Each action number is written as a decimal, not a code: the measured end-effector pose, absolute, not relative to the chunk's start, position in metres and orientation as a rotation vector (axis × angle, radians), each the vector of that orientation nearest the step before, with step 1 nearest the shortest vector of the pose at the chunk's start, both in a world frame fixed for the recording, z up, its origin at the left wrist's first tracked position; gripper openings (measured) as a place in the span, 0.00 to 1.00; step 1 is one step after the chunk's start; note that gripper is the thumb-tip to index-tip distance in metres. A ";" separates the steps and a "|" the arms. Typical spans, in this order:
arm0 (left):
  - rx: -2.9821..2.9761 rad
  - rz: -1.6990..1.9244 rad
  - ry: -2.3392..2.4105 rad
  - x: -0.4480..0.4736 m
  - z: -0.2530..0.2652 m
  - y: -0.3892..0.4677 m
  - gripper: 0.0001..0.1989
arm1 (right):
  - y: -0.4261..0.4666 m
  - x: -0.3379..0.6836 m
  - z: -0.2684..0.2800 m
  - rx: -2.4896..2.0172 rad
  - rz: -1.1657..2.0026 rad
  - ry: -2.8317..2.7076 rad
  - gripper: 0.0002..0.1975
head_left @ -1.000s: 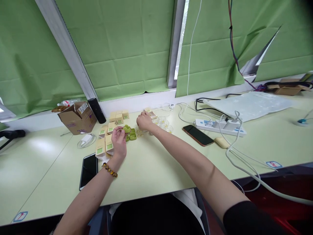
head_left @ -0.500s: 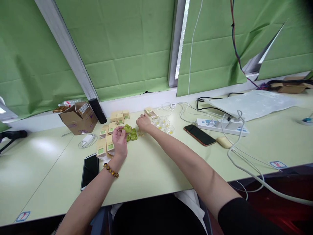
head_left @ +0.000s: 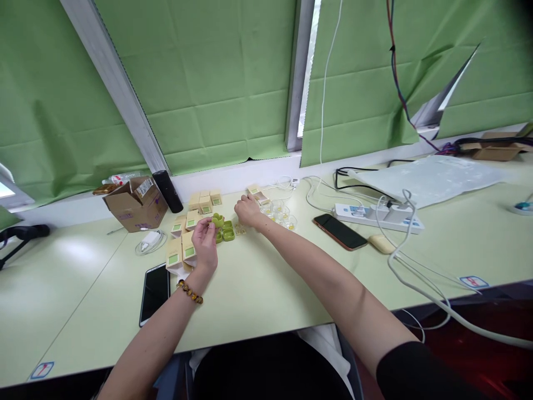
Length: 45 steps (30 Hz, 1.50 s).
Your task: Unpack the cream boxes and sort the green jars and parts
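Note:
My left hand (head_left: 205, 243) pinches a small green flower-shaped piece (head_left: 217, 220) between thumb and fingers, above the table. Right behind it lie square green trays (head_left: 228, 234), partly hidden by the hand. My right hand (head_left: 247, 210) is closed and lowered near the tabletop, to the right of the trays. What its fingers hold, if anything, is hidden. Some tiny tan pieces (head_left: 240, 229) lie just below that hand. Several clear round cups (head_left: 280, 210) with yellow bits in them stand to its right.
Small cream boxes with green labels (head_left: 174, 259) stand left of my left hand, near a phone (head_left: 155, 293). A cardboard box (head_left: 137, 205) and black cylinder (head_left: 167, 190) are at the back left. Another phone (head_left: 340, 231) and a power strip (head_left: 377, 216) with cables lie right.
The whole view has shifted slightly. Both hands stay in nearly the same places, and the green piece in my left hand looks slightly turned.

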<state>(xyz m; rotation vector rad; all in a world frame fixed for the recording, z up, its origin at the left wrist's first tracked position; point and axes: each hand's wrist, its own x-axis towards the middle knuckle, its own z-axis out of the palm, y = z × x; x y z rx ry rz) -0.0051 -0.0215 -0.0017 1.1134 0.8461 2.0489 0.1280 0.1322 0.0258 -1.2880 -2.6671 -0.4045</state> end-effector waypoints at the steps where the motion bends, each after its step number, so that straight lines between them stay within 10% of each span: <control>1: 1.115 2.053 0.870 -0.006 -0.003 -0.021 0.15 | 0.129 0.133 0.031 -1.278 -0.407 -2.645 0.15; 16: 1.707 2.159 1.072 -0.016 0.030 -0.022 0.05 | -0.031 0.200 -0.029 -0.849 -0.050 -2.801 0.07; 35: 1.064 1.553 0.673 -0.024 0.032 -0.025 0.15 | -0.026 0.203 -0.029 -0.855 0.243 -2.676 0.10; 45: 2.098 1.542 1.678 -0.051 0.051 0.007 0.05 | -0.027 0.205 -0.024 -0.834 0.273 -2.688 0.10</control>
